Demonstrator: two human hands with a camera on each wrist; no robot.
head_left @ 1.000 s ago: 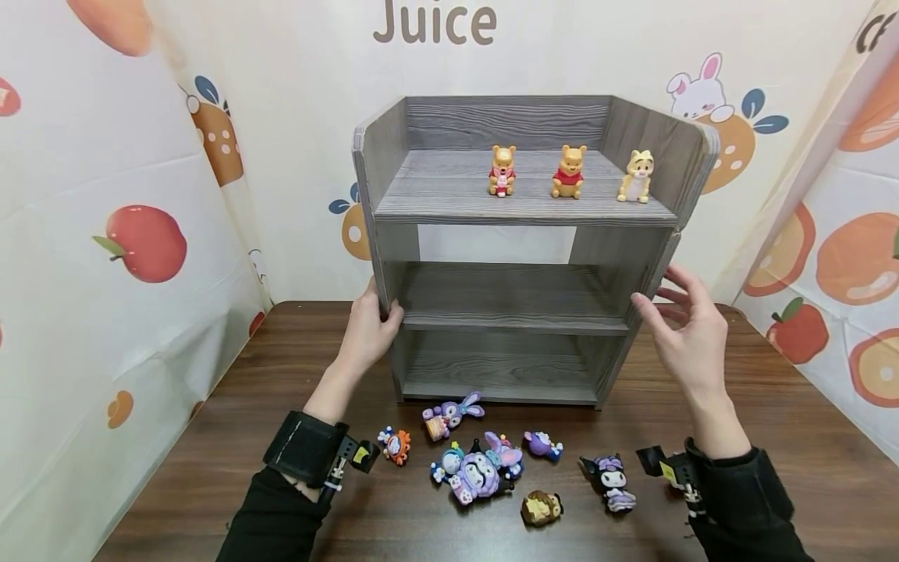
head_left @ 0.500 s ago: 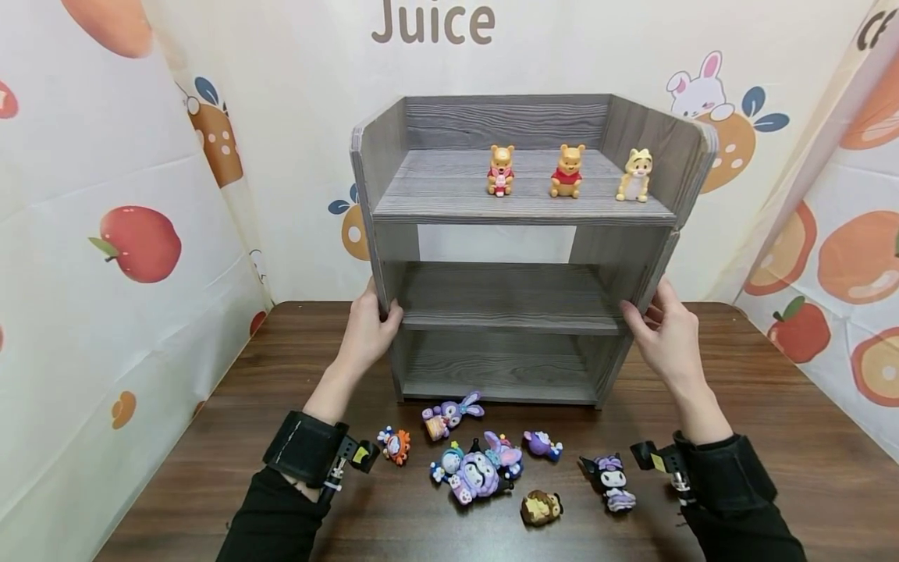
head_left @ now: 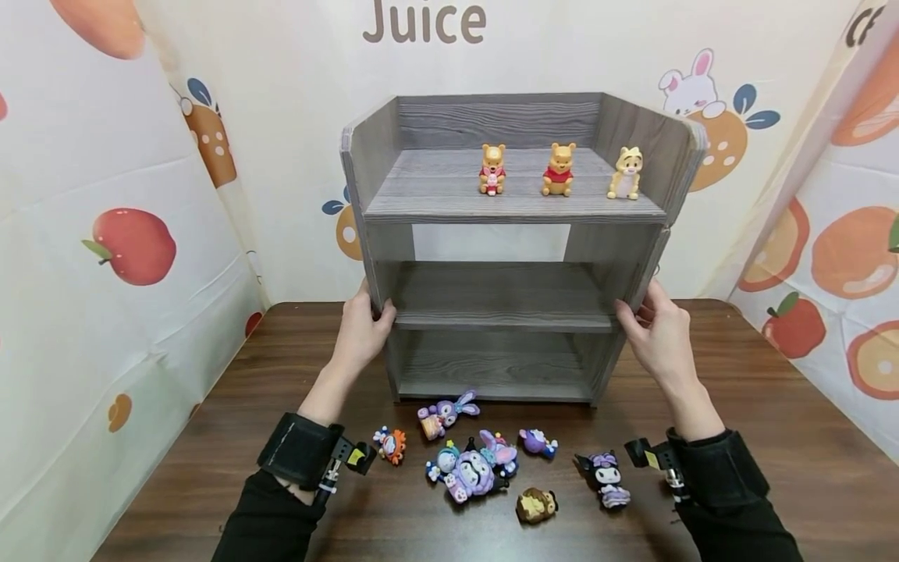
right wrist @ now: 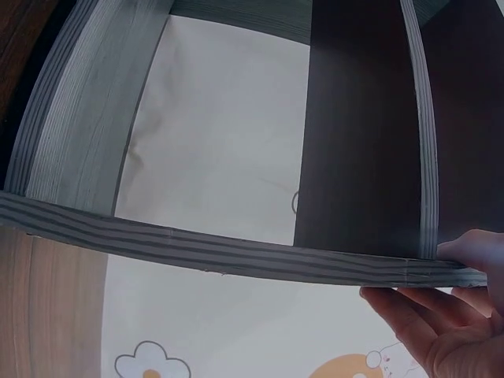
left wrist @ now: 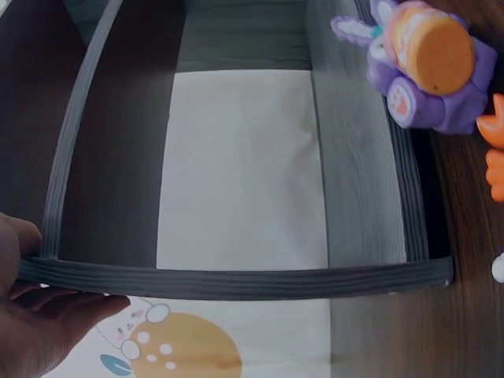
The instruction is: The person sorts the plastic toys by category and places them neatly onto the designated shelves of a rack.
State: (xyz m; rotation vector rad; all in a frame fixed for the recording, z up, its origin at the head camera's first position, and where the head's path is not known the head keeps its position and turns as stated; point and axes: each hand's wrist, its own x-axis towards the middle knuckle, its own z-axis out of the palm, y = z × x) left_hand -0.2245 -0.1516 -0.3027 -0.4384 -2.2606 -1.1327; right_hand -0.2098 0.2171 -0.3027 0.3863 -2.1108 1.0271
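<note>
A grey wood-grain shelf unit [head_left: 506, 218] with three levels stands on the table. My left hand [head_left: 360, 334] grips its left side panel near the middle shelf, thumb on the inner side and fingers outside. Opposite it, my right hand [head_left: 659, 337] holds the right side panel the same way; the right wrist view shows the fingers [right wrist: 409, 315] under the panel edge. Three small figurines sit on the top level: a bear with a pink piece in front [head_left: 492, 170], a bear in a red shirt [head_left: 558, 170] and a yellow striped animal [head_left: 626, 173].
Several small toy figures lie before the shelf on the brown table [head_left: 393, 523]: a purple rabbit [head_left: 447, 414], a purple cluster [head_left: 472, 470], an orange-and-blue one [head_left: 390, 445], a brown one [head_left: 537, 506] and a black-and-purple one [head_left: 605, 478]. Printed fabric [head_left: 281, 156] hangs behind and at both sides.
My right hand has moved left and closed round the right side panel. The left hand keeps its grip. The whole head view has shifted slightly; the figurines stay where they were.
</note>
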